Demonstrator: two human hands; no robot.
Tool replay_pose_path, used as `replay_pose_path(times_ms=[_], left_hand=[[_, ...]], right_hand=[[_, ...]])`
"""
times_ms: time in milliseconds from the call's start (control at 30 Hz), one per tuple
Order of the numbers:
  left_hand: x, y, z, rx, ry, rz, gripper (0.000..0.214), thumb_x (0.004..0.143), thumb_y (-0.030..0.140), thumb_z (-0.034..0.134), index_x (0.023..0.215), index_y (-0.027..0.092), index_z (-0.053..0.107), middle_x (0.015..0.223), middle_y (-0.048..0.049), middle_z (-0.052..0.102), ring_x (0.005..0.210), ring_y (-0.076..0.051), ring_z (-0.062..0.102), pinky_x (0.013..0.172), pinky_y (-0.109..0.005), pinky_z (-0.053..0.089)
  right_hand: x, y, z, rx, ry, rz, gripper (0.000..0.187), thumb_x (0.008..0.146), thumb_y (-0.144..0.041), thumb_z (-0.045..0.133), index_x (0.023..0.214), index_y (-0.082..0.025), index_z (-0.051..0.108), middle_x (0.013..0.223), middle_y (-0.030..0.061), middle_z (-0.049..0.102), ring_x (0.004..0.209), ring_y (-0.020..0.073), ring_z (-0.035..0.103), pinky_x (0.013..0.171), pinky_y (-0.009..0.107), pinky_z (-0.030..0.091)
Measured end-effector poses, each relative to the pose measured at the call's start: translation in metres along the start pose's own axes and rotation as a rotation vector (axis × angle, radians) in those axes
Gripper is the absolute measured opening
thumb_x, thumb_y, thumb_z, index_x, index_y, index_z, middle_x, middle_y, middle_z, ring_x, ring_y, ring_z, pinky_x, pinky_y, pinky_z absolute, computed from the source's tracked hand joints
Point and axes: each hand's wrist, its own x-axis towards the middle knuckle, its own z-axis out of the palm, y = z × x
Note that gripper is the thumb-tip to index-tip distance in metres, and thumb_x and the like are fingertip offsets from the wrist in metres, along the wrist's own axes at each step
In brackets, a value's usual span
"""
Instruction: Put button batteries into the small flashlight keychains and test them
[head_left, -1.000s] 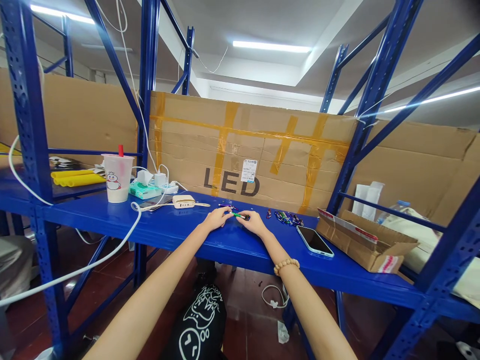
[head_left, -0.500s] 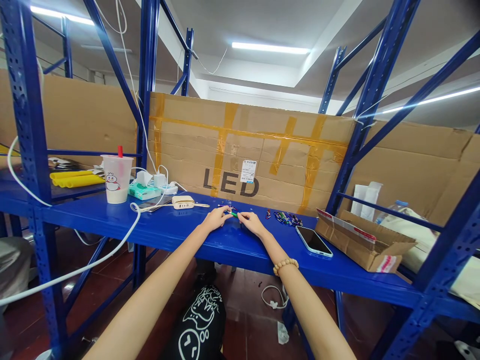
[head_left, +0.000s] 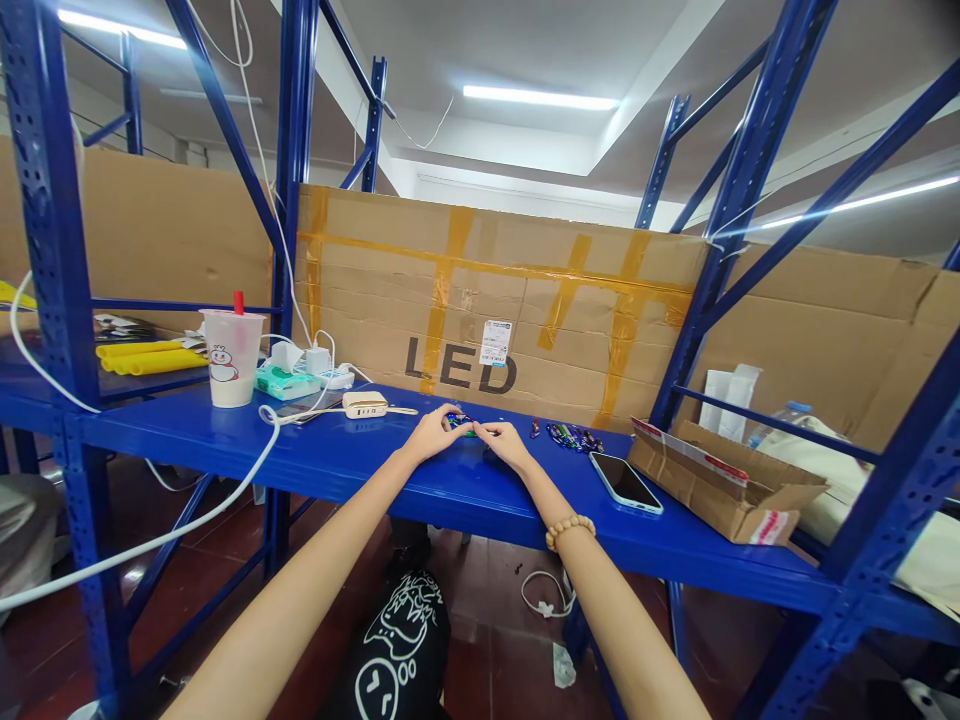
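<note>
Right hand (head_left: 506, 445) now closer to left hand (head_left: 433, 434), both pinching green piece (head_left: 470, 433); shiny pile (head_left: 574, 438) 3 o'clock. Fiddly handling step; next needs steady pinch, probably.

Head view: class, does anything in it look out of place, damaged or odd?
Yes. A crumpled white scrap and a looped white cable lie on the red tiled floor below the blue worktop, as if dropped. The cardboard panel marked LED is creased and patched with yellow tape, so it looks worn.

2 bare forearms (head_left: 304, 580); tan round-bead bracelet (head_left: 570, 531) on right; black clothing (head_left: 394, 655), white cartoon line print, lettering.
</note>
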Motion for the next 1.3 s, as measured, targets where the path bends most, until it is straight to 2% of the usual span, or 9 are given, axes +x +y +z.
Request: replay_pose_path(times_ms=[67, 167, 333, 400, 600, 933, 1200, 1300], left_hand=[[0.000, 0.000, 0.000, -0.127, 0.021, -0.050, 0.051, 0.080, 0.057, 0.038, 0.107, 0.018, 0.055, 0.081, -0.0030, 0.062, 0.075, -0.016, 0.057, 0.069, -0.026, 0.043], [0.002, 0.000, -0.001, -0.265, -0.014, -0.078, 0.050, 0.086, 0.052, 0.023, 0.105, 0.018, 0.054, 0.099, -0.0059, 0.061, 0.096, -0.019, 0.055, 0.080, -0.029, 0.042], [0.006, -0.002, 0.001, -0.344, -0.040, -0.089, 0.050, 0.088, 0.047, 0.019, 0.106, 0.017, 0.054, 0.111, -0.0087, 0.060, 0.108, -0.022, 0.052, 0.088, -0.032, 0.039], [0.007, -0.003, 0.002, -0.332, -0.037, -0.088, 0.049, 0.088, 0.047, 0.020, 0.105, 0.017, 0.054, 0.111, -0.0088, 0.060, 0.108, -0.021, 0.052, 0.090, -0.033, 0.038], [0.008, -0.009, 0.004, -0.284, -0.036, -0.082, 0.048, 0.087, 0.049, 0.022, 0.102, 0.018, 0.055, 0.109, -0.0076, 0.060, 0.107, -0.020, 0.051, 0.095, -0.033, 0.035], [0.008, -0.011, 0.004, -0.223, -0.008, -0.120, 0.053, 0.087, 0.051, 0.019, 0.101, 0.017, 0.057, 0.104, -0.0084, 0.061, 0.101, -0.021, 0.054, 0.092, -0.034, 0.038], [0.009, -0.015, 0.006, -0.200, -0.014, -0.108, 0.049, 0.086, 0.052, 0.021, 0.095, 0.018, 0.056, 0.096, -0.0061, 0.062, 0.094, -0.020, 0.055, 0.087, -0.032, 0.041], [0.010, -0.016, 0.006, -0.204, -0.007, -0.082, 0.048, 0.086, 0.051, 0.022, 0.092, 0.018, 0.056, 0.092, -0.0061, 0.062, 0.091, -0.019, 0.056, 0.086, -0.031, 0.041]], right_hand=[[0.000, 0.001, 0.000, 0.003, 0.005, 0.001, 0.045, 0.075, -0.053, 0.048, 0.079, -0.015, 0.072, 0.074, 0.0030, 0.068, 0.067, 0.0157, 0.055, 0.062, 0.024, 0.040], [0.000, 0.002, 0.000, 0.003, -0.008, 0.010, 0.042, 0.073, -0.051, 0.051, 0.075, -0.014, 0.072, 0.076, 0.0040, 0.069, 0.068, 0.0161, 0.056, 0.064, 0.025, 0.041], [0.001, 0.006, 0.000, 0.003, -0.043, 0.027, 0.042, 0.073, -0.049, 0.052, 0.078, -0.013, 0.072, 0.071, 0.0036, 0.068, 0.059, 0.0144, 0.054, 0.055, 0.024, 0.040], [0.002, 0.007, 0.000, 0.006, -0.045, 0.021, 0.041, 0.073, -0.048, 0.052, 0.080, -0.013, 0.071, 0.073, 0.0037, 0.068, 0.060, 0.0148, 0.055, 0.055, 0.024, 0.041], [0.001, 0.003, 0.000, 0.031, -0.056, -0.042, 0.038, 0.076, -0.046, 0.051, 0.080, -0.014, 0.071, 0.084, 0.0058, 0.070, 0.076, 0.0181, 0.059, 0.070, 0.027, 0.043], [0.003, 0.012, 0.001, 0.022, -0.073, -0.016, 0.041, 0.074, -0.049, 0.052, 0.079, -0.013, 0.072, 0.075, 0.0048, 0.069, 0.066, 0.0161, 0.057, 0.059, 0.025, 0.043], [0.004, 0.010, 0.001, 0.029, -0.073, -0.025, 0.042, 0.075, -0.049, 0.049, 0.079, -0.013, 0.071, 0.080, 0.0054, 0.069, 0.073, 0.0170, 0.058, 0.068, 0.026, 0.043], [0.003, 0.008, 0.001, 0.034, -0.069, -0.016, 0.043, 0.075, -0.049, 0.049, 0.079, -0.013, 0.071, 0.081, 0.0055, 0.069, 0.072, 0.0169, 0.057, 0.066, 0.026, 0.043]])
